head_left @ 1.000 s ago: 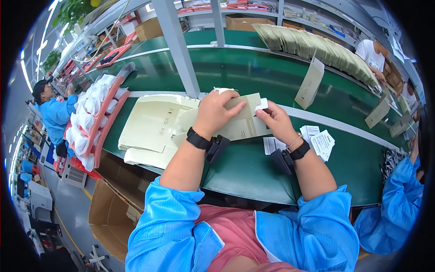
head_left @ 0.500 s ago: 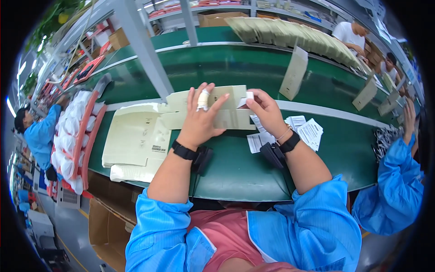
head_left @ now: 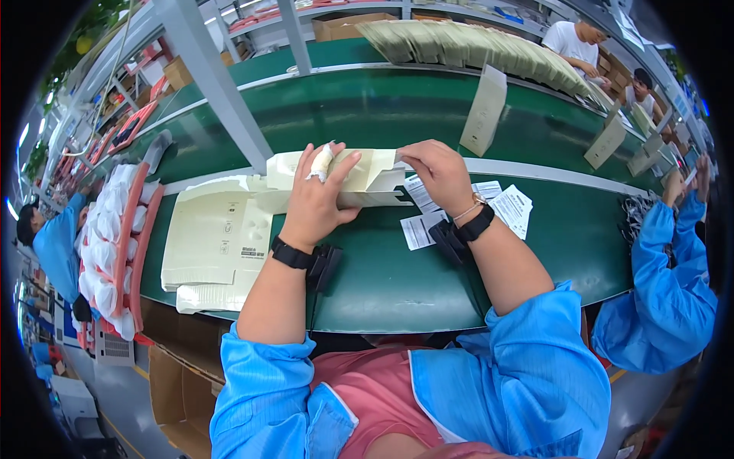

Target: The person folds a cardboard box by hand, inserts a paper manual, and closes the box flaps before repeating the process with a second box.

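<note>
The person sits at a green workbench (head_left: 397,283), both forearms reaching forward from rolled blue sleeves, and works a flat cream carton blank (head_left: 367,174) that lies on the bench just past the wrists. The left hand (head_left: 319,200) lies spread, palm down, fingers fanned over the blank's left half, one finger wrapped in white tape; the right hand (head_left: 440,174) is curled, fingertips and thumb pinching the blank's right end where a flap stands out. To fold it cleanly I would judge the left palm should keep the panel flat against the bench while the right brings its flap along the crease, not across it. Just under the right wrist lie loose white paper slips (head_left: 511,206), close enough to be swept aside by a careless elbow. Left of the left hand sits a stack of unfolded carton blanks (head_left: 214,245), reaching the bench's near edge, so open room lies mainly between the two forearms. Beyond the hands a grey upright post (head_left: 218,84) rises, hemming the left side; farther on, assembled cartons (head_left: 485,111) stand on the green conveyor belt (head_left: 367,115), well apart.
</note>
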`<act>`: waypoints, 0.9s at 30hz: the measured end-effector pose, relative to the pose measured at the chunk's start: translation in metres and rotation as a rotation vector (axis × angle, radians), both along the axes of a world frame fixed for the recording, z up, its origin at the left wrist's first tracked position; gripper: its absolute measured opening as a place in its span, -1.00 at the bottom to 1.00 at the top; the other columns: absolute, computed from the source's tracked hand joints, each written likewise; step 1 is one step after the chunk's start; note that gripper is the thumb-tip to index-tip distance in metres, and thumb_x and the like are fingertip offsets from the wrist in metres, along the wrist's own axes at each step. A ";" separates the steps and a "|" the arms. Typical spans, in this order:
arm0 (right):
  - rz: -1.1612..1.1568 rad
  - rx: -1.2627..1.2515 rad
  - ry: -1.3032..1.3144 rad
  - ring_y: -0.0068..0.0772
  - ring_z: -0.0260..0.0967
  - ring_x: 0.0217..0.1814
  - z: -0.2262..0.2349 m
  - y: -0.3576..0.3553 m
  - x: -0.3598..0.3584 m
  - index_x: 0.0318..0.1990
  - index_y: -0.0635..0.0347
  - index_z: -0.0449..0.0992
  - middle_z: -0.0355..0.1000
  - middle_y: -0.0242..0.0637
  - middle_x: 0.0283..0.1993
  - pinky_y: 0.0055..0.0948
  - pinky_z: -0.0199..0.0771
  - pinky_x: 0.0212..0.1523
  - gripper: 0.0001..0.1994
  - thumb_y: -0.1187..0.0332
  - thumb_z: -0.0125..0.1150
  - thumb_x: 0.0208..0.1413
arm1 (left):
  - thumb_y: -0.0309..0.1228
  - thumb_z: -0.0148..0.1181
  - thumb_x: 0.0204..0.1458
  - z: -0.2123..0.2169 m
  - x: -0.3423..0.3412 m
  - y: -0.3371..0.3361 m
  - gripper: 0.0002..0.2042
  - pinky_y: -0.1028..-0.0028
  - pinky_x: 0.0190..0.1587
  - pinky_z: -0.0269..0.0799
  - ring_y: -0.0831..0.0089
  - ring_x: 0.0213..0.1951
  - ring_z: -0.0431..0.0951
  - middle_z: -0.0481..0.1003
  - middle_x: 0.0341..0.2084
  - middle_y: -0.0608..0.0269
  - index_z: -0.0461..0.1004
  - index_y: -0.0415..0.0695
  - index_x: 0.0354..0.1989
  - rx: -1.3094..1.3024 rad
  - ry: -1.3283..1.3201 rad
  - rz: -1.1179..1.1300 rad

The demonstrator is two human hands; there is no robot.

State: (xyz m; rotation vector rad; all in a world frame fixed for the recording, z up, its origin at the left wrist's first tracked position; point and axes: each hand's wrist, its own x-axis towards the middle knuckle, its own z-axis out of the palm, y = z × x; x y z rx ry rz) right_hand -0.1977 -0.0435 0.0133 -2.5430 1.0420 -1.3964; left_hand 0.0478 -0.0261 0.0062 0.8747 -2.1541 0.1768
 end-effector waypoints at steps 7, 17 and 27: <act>0.385 0.397 -0.436 -0.30 0.22 0.20 0.006 0.004 0.011 0.25 0.15 0.16 0.23 -0.19 0.19 -0.34 0.18 0.23 -0.35 0.26 0.31 0.02 | -0.45 0.51 -0.55 -0.002 0.007 -0.007 -0.06 0.00 0.28 0.05 0.03 0.13 0.31 0.34 0.07 0.11 0.20 0.15 0.21 -0.149 0.158 0.071; 0.299 0.515 -0.449 -0.30 0.17 0.23 -0.003 0.009 0.027 0.29 0.08 0.10 0.19 -0.20 0.19 -0.33 0.20 0.23 -0.33 0.47 0.25 0.00 | -0.47 0.49 -0.56 -0.004 -0.013 0.010 -0.18 -0.10 0.26 0.00 0.02 0.15 0.26 0.30 0.09 0.10 0.38 0.31 0.08 -0.115 0.160 -0.020; 0.219 0.456 -0.476 -0.34 0.21 0.18 -0.007 0.016 0.037 0.26 0.07 0.12 0.25 -0.23 0.10 -0.36 0.24 0.19 -0.36 0.60 0.12 -0.03 | -0.52 0.44 -0.54 0.004 -0.020 0.014 -0.28 -0.10 0.27 -0.06 -0.01 0.16 0.26 0.30 0.04 0.05 0.45 0.41 -0.05 -0.071 0.043 -0.003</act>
